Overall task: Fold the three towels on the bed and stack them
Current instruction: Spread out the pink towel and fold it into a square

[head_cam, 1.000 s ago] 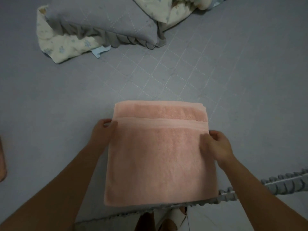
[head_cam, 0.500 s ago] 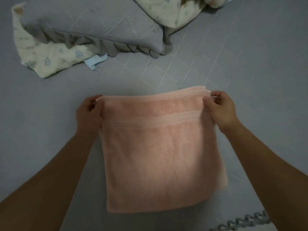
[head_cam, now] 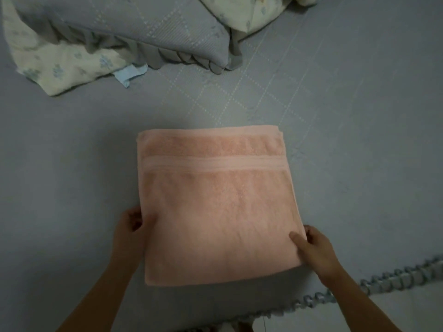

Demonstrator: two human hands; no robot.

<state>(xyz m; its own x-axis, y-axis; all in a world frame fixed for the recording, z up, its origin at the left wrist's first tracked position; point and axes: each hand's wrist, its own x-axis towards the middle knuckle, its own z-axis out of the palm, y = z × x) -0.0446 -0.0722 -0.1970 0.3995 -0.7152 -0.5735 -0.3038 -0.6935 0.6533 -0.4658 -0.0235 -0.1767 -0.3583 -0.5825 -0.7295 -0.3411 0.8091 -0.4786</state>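
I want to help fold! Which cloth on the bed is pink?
The towel between the two hands. The pillow is grey, and the blanket is cream with blue flowers.

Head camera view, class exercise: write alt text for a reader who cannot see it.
A person's left hand and right hand grip the near side edges of a folded pink towel lying flat on a grey-blue bedsheet. Beyond it lie a grey frilled pillow and a cream floral quilt.

Head cam, steep down, close.
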